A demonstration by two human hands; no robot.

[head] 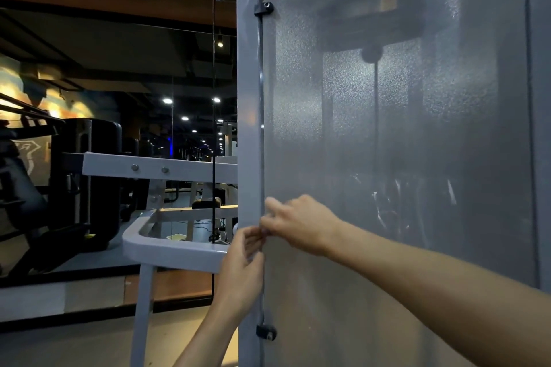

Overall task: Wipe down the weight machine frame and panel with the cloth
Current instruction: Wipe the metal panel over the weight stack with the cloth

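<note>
The translucent, frosted panel [402, 134] of the weight machine filled the right side of the view, mounted against the grey upright post of the frame [249, 116] by a black bracket near the top [264, 7] and another near the bottom [266, 331]. Both hands met at the seam between post and panel, just above mid-height between the two brackets. The left hand [243, 274] rose from below, forearm angled upward along the post, with its fingers curled and its fingertips [253, 235] brought together at the panel edge; it appeared to pinch something small there, but motion blur prevented identification of what was held. The right hand [301, 222] reached in from the right, its forearm crossing in front of the lower panel, wrist roughly level, with the index finger extended toward the seam and the remaining fingers loosely bent; its fingertips touched or nearly touched those of the left hand, and whether it grasped anything could not be determined. A cloth could not be made out in either hand. Pale streaks [384, 202] marked the panel surface to the right of the hands. A horizontal grey frame rail [167, 243] projected to the left behind the left hand, and a black cable [213, 128] hung vertically just left of the post.
</note>
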